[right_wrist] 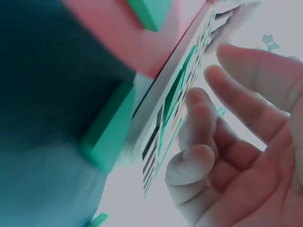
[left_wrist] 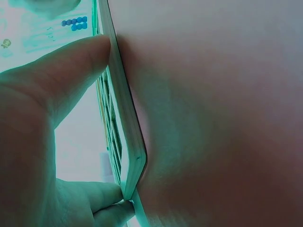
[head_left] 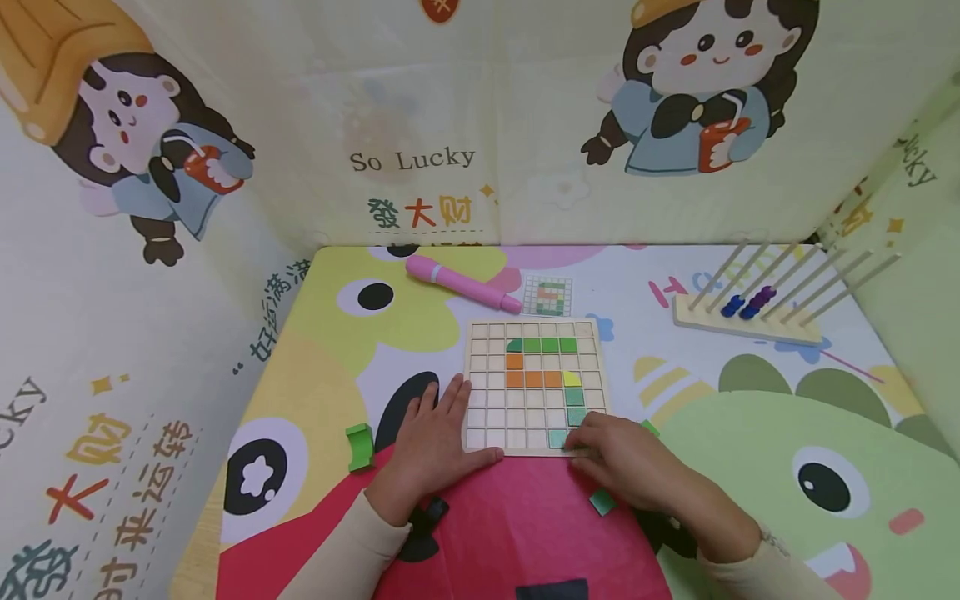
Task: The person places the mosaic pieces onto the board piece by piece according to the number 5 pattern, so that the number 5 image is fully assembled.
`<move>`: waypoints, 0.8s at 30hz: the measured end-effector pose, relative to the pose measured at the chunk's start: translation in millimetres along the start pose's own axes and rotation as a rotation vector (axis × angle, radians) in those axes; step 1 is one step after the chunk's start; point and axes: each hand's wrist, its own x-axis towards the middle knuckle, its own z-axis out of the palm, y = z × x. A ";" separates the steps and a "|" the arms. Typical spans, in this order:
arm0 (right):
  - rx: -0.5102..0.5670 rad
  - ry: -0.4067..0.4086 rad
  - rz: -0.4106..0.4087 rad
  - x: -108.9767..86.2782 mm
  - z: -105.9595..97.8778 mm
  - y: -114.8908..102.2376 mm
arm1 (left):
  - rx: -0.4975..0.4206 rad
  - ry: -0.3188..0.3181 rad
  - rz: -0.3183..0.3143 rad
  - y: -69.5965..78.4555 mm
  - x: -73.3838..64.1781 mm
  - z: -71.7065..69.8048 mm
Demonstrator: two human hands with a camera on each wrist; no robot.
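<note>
A wooden grid board (head_left: 487, 414) lies on the printed cloth, with green, orange, yellow and teal tiles set in its squares. My left hand (head_left: 431, 442) is spread at its left side, fingertips at the left edge and thumb along the near edge. In the left wrist view the thumb (left_wrist: 80, 61) presses the board's side (left_wrist: 128, 127). Over the near right corner is my right hand (head_left: 626, 454), fingers loosely bent beside a teal tile (head_left: 557, 438). No piece shows between its fingers (right_wrist: 199, 118) in the right wrist view. One loose green block (head_left: 602, 502) lies just below this hand.
A green arched block (head_left: 360, 447) lies left of the left hand; another green piece (head_left: 650, 428) shows partly behind the right wrist. Beyond the board are a pink pen (head_left: 465, 285) and a small pattern card (head_left: 547, 296). A pegged wooden bead rack (head_left: 746, 318) stands back right.
</note>
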 end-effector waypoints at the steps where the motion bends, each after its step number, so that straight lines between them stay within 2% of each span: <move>1: 0.001 -0.028 0.001 -4.4 -1.3 0.9 | 0.001 0.002 0.000 0.1 0.0 -0.3; 5: 0.021 -0.116 0.030 -20.0 -6.2 0.2 | 0.003 0.007 -0.004 -0.4 0.5 -0.2; 9: 0.018 -0.156 0.059 -30.5 -7.0 -1.6 | 0.007 0.003 -0.002 -0.4 0.6 0.3; 16: -0.018 -0.146 0.025 -39.8 -1.5 1.0 | 0.001 0.001 0.001 0.5 -0.1 -0.3; 24: -0.045 -0.103 -0.007 -40.6 4.7 5.2 | 0.008 -0.002 0.007 1.3 -0.5 0.4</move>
